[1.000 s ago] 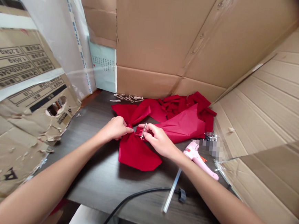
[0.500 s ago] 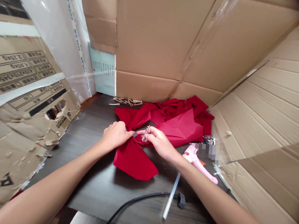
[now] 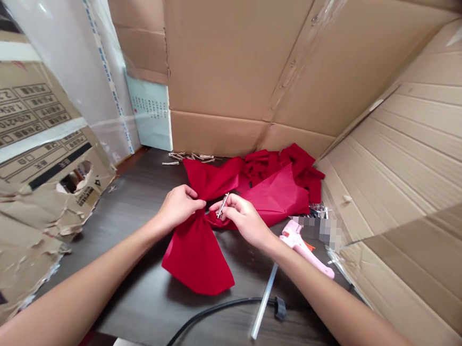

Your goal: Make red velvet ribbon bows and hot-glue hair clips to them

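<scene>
My left hand (image 3: pixel 179 207) is shut on the pinched middle of a red fabric bow (image 3: pixel 194 258), gathering it tight. My right hand (image 3: pixel 244 220) holds a metal hair clip (image 3: pixel 222 205) between thumb and fingers, right by that gathered middle. One wide lobe of the bow spreads toward me and another (image 3: pixel 210 179) away from me. Behind the bow lies a heap of red fabric pieces (image 3: pixel 277 190), which touches the bow's far side. Part of the bow's middle is hidden by my fingers.
A pink hot glue gun (image 3: pixel 301 248) and a clear glue stick (image 3: pixel 264 301) lie right of my forearm, near a black cord (image 3: pixel 220 305). Several metal clips (image 3: pixel 188 157) lie at the back of the dark wooden table (image 3: pixel 129 250). Cardboard sheets (image 3: pixel 224 50) wall the far and side edges.
The head view has shifted slightly. The bow's near lobe now lies further left, and the far lobe looks narrower. Both hands stay at the bow's middle, with the clip still in my right hand.
</scene>
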Motion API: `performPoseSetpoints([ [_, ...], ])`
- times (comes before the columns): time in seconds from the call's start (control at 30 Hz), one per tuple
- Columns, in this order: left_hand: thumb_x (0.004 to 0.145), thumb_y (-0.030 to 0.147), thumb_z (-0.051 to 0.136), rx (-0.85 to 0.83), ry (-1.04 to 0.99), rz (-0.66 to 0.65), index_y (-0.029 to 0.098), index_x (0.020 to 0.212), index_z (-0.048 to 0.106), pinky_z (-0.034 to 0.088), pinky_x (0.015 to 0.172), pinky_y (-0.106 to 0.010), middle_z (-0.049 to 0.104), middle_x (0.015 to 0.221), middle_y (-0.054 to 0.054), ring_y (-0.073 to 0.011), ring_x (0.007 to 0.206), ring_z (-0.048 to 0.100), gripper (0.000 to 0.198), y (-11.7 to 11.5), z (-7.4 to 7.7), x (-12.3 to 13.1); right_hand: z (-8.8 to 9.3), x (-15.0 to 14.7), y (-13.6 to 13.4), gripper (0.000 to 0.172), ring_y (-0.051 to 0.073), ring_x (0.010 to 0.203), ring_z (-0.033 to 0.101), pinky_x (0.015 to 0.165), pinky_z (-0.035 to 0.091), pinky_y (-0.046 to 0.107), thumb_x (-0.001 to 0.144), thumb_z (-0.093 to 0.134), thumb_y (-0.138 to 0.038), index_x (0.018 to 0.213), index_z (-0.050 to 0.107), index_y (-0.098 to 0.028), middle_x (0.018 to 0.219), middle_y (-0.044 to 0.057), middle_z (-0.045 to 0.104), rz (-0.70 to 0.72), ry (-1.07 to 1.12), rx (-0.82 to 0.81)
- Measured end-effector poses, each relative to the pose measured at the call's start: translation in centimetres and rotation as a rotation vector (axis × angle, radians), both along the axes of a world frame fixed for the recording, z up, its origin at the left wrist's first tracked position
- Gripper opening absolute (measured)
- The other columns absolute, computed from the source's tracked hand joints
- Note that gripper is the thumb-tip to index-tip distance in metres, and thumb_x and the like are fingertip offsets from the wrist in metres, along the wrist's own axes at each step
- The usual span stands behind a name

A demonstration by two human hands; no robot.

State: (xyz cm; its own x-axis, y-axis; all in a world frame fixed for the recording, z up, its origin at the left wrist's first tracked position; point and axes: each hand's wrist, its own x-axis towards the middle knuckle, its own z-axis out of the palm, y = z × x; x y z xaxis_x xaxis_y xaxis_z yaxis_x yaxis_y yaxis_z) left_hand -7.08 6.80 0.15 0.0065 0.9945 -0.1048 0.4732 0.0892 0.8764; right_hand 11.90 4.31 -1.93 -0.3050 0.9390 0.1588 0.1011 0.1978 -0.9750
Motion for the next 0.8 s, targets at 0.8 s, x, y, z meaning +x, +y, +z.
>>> performPoseSetpoints([
  [0.8, 0.054, 0.017, 0.087, -0.162, -0.749, -0.198, 0.008, 0.066, 0.069, 0.032, 0.042, -0.018, 0.064, 0.064, -0.003, -0.0046, 0.048, 0.048, 0.023, -1.2, 1.0, 0.3, 1.1, 0.5, -1.3, 0.013, 0.019, 0.086, 0.065, 0.080, 0.049, 0.033, 0.090, 0.051, -0.022, 0.090, 0.063, -0.017, 0.092, 0.005, 0.069, -0.048, -0.100, 0.273],
])
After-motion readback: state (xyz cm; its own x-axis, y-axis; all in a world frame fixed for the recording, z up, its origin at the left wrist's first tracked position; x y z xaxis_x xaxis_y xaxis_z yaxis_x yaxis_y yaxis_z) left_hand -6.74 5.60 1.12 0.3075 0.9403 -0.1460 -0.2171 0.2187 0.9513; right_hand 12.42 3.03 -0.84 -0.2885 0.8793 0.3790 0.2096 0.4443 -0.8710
